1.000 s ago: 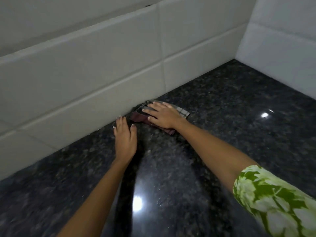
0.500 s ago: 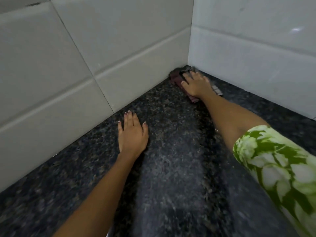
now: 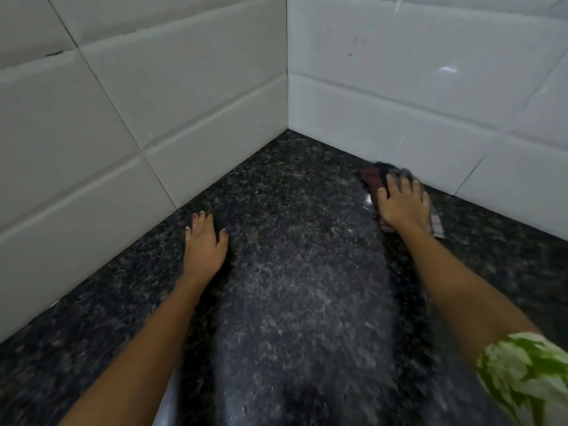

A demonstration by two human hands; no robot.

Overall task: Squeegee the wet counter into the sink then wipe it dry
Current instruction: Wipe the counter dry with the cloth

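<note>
A dark speckled granite counter [image 3: 295, 272] fills the lower view and runs into a tiled corner. My right hand [image 3: 402, 204] lies flat on a maroon and grey checked cloth [image 3: 370, 176], pressing it against the counter close to the right wall's base. Part of the cloth shows beyond my fingertips and a checked edge [image 3: 436, 224] shows to the right of my wrist. My left hand [image 3: 204, 244] rests palm down on the bare counter near the left wall, fingers together, holding nothing. No squeegee and no sink are in view.
White tiled walls [image 3: 190, 96] meet in a corner [image 3: 288, 130] at the back of the counter. A shiny metal edge [image 3: 163, 407] shows at the bottom between my forearms. My right sleeve [image 3: 525, 376] is green and white.
My right hand has slid the cloth from the back wall into the corner, then out along the right wall. My left hand stayed planted on the counter.
</note>
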